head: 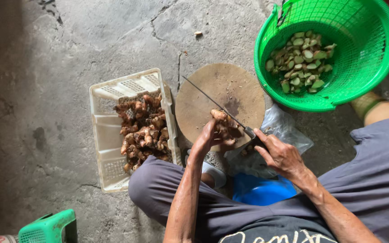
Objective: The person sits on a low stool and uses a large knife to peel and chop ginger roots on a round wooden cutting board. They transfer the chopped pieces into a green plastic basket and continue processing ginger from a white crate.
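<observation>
While the left hand [208, 140] pins a knobbly brown ginger root [223, 126] on the round wooden chopping board [230, 85], grip closed on it, the right hand [280, 155] grips a long thin-bladed knife [212, 102] across the root; white plastic crate [109, 130] of ginger lies just left

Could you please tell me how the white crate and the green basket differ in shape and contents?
The white crate is rectangular and shallow; the green basket is round and deep. The crate holds whole brown knobbly roots; the basket holds pale cut pieces. Both are perforated plastic containers standing on the concrete floor, beside the round cutting board.
</observation>
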